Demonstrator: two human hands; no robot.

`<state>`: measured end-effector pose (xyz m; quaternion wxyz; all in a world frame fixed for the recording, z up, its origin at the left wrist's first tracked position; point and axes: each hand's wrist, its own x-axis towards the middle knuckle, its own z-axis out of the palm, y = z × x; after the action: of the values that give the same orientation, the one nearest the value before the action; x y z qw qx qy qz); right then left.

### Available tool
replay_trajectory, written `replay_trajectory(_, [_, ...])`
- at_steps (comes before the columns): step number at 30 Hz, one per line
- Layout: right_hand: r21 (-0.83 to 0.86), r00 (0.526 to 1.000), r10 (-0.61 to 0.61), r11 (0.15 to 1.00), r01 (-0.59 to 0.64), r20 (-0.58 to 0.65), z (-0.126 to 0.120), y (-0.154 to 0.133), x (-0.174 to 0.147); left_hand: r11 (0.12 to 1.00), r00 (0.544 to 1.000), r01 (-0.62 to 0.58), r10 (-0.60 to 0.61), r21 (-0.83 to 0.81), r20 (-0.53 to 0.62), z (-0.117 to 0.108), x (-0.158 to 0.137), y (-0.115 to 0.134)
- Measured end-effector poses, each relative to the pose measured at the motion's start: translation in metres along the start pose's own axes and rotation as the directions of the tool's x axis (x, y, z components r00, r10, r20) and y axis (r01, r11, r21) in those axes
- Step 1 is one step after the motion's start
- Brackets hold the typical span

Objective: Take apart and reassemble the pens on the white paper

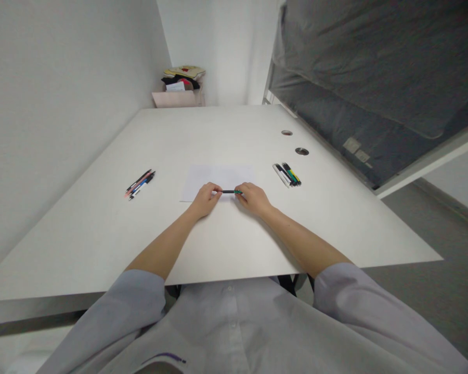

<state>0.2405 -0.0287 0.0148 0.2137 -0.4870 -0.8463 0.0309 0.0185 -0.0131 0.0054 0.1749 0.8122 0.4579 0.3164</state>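
A slim pen [228,191], black along the middle and green toward its right end, lies level between my two hands. My left hand [206,199] pinches its left end between thumb and fingers. At the green end, my right hand [253,198] grips it the same way. Under and behind both hands is a white sheet of paper [206,174] on the table. The pen's tips are hidden by my fingers.
On the white table [159,140], several pens [141,183] lie in a group at left. Several more pens [286,175] lie at right, near two round table inserts [301,151]. A pink box [174,99] stands at the far edge; a grey covered panel [335,124] borders the right side.
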Motion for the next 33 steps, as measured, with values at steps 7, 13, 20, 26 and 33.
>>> replay_trajectory(7, [-0.005, 1.000, 0.001, 1.000, -0.001, 0.004, 0.001, 0.001, 0.001, 0.992, 0.999, 0.049, -0.050, 0.118, 0.005, 0.001, 0.002, -0.003])
replay_trajectory(13, [0.008, 1.000, -0.006, 1.000, 0.006, 0.010, 0.000, 0.001, 0.001, 0.993, 0.997, 0.024, -0.032, 0.115, 0.068, -0.002, 0.004, -0.001])
replay_trajectory(20, [0.042, 1.000, -0.024, 0.999, 0.024, -0.008, 0.002, 0.006, 0.001, 0.999, 0.999, 0.003, -0.006, 0.052, 0.042, -0.003, 0.001, 0.000])
replay_trajectory(26, [0.022, 1.000, -0.012, 1.000, 0.013, -0.014, -0.001, 0.003, 0.001, 0.995, 0.999, -0.040, 0.039, 0.090, 0.010, -0.005, 0.000, 0.004])
replay_trajectory(33, [0.410, 0.984, 0.178, 0.898, -0.161, -0.002, -0.005, 0.018, 0.000, 0.964, 0.999, -0.049, 0.051, 0.261, -0.002, -0.008, -0.004, -0.002])
